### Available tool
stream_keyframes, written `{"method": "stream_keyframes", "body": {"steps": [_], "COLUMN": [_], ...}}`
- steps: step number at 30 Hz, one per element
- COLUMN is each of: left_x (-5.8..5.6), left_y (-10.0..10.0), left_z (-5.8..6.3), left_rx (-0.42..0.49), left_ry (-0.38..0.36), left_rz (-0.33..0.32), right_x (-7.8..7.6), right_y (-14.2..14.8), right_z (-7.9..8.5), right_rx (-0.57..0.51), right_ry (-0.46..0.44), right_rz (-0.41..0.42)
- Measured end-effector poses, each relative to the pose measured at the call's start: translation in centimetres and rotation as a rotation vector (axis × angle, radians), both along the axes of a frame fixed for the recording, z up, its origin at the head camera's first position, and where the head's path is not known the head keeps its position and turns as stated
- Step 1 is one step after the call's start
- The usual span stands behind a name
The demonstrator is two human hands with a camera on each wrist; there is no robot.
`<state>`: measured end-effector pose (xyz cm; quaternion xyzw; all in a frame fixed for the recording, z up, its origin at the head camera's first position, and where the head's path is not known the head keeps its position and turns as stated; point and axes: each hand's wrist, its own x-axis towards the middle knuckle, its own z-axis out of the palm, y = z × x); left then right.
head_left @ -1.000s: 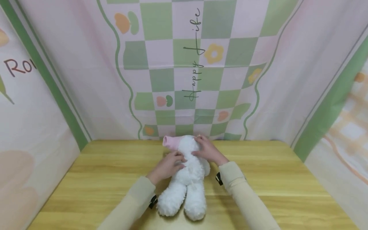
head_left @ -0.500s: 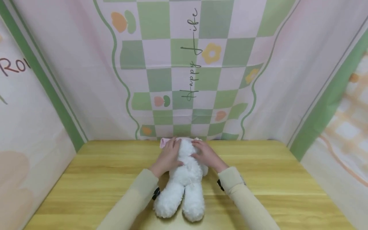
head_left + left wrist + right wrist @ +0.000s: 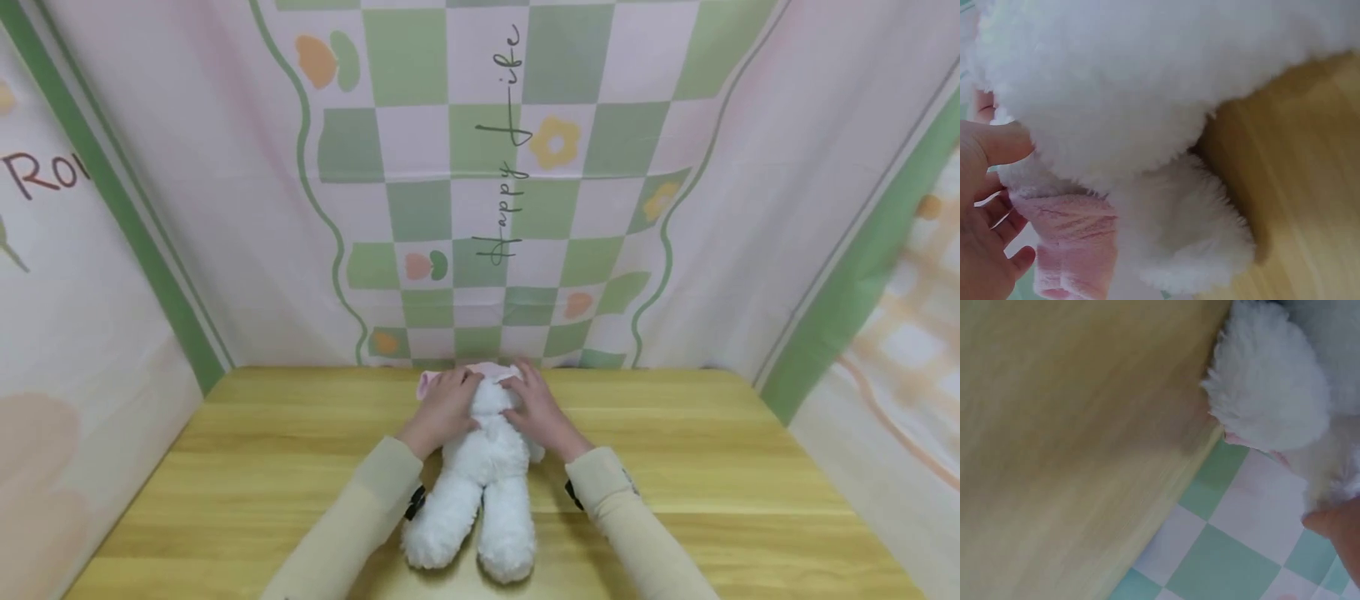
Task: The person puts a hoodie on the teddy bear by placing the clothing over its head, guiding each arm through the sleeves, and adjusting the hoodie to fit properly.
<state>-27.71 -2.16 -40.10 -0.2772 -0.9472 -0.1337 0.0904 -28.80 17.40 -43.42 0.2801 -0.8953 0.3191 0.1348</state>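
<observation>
A fluffy white plush toy (image 3: pixel 487 458) lies on the table, legs toward me and head at the far edge. Pink cloth (image 3: pixel 491 369) shows at the top of its head, and a pink sleeve-like end sticks out past my left hand (image 3: pixel 444 407). That hand holds the head's left side; in the left wrist view, its thumb lies on white fur above the soft pink cloth (image 3: pixel 1075 240). My right hand (image 3: pixel 542 410) grips the head's right side, with a thumb (image 3: pixel 1329 523) against the fur in the right wrist view. The toy's front is hidden.
Underneath is a wood-grain table (image 3: pixel 712 483). Right behind its far edge hangs a green-and-white checked cloth backdrop (image 3: pixel 420 208). Printed cloth panels (image 3: pixel 82 333) stand along the left and right sides.
My left hand has moved up from the toy's upper body to the side of its head. Pink cloth now shows across the head's top, and less sticks out on the left. The right hand stays nearly put.
</observation>
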Motion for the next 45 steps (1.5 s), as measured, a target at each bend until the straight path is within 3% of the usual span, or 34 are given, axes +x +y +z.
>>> {"method": "stream_keyframes", "body": {"steps": [6, 11, 17, 26, 30, 36, 40, 45], "left_x": [0.3, 0.6, 0.8, 0.9, 0.8, 0.9, 0.9, 0.7], "left_y": [0.1, 0.3, 0.4, 0.1, 0.3, 0.5, 0.4, 0.2], "left_z": [-0.4, -0.3, -0.4, -1.2, -1.1, -0.6, -0.4, -0.4], "left_rx": [-0.005, -0.030, -0.055, 0.033, 0.011, 0.051, 0.052, 0.024], "left_ry": [0.085, 0.103, 0.114, 0.207, 0.185, 0.099, 0.079, 0.068], "left_rz": [-0.020, -0.024, -0.019, -0.033, -0.045, 0.004, 0.022, 0.009], "right_x": [-0.1, -0.7, -0.8, -0.3, 0.0, -0.2, -0.2, -0.2], "right_y": [0.0, 0.4, 0.2, -0.6, -0.8, -0.9, -1.0, -1.3], "right_z": [0.3, 0.8, 1.0, -0.1, -0.5, -0.7, -0.7, -0.4], "right_rx": [0.000, 0.064, 0.116, 0.016, 0.012, 0.051, 0.066, 0.089], "right_ry": [-0.146, -0.176, -0.065, 0.155, 0.198, 0.276, 0.271, 0.175], "right_rz": [-0.007, -0.058, -0.099, -0.141, -0.166, -0.180, -0.164, -0.171]}}
